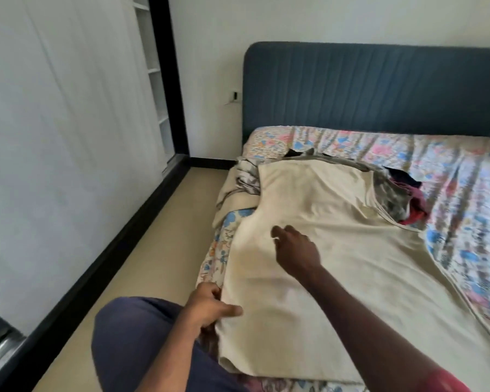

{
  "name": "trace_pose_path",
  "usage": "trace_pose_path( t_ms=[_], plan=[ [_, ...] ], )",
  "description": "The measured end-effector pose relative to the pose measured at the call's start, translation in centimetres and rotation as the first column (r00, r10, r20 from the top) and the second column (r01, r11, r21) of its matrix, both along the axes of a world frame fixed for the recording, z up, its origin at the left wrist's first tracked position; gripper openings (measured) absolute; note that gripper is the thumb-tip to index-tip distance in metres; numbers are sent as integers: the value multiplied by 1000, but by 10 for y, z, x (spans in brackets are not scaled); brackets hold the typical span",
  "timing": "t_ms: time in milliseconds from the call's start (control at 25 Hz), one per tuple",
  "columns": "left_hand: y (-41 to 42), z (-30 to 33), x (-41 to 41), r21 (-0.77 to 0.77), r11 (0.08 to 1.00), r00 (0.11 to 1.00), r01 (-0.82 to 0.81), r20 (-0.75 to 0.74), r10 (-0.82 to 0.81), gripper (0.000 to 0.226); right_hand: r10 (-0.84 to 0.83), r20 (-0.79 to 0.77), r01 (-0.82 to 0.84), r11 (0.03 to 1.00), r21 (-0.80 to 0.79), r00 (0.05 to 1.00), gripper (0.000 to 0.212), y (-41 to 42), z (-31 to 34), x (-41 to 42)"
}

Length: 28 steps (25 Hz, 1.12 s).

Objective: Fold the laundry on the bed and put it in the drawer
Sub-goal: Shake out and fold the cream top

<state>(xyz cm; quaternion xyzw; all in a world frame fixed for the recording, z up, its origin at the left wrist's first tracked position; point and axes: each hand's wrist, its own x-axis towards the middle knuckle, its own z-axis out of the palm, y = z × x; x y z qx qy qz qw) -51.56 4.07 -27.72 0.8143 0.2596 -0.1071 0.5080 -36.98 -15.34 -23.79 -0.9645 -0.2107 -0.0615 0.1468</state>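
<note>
Now your left hand (210, 308) pinches near-left edge of cream cloth (317, 267), thumb on top, fingers curled under. Your right hand (294, 247) hovers over cloth's middle, fingers loosely bent, holding nothing. Cloth lies spread flat over floral bed sheet (464, 199), near bed's left side. Beyond it, crumpled laundry pile (402, 202) sits toward blue headboard (379, 86).

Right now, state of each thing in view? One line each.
Cream cloth: spread flat on the bed, not yet folded.
Left hand: grips the cloth's near edge.
Right hand: fingers loosely out over the cloth; contact unclear.
Clothes pile: crumpled, unfolded, partly under the cloth.
Bedsheet: wrinkled.
</note>
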Motion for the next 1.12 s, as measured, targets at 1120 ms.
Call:
trace_pose_path(
  t_ms=[1120],
  plan=[
    [-168,45,40,49,797,794,602,74,-604,71,-52,-558,306,875,374,828,76,-102,-1,82]
  ],
)
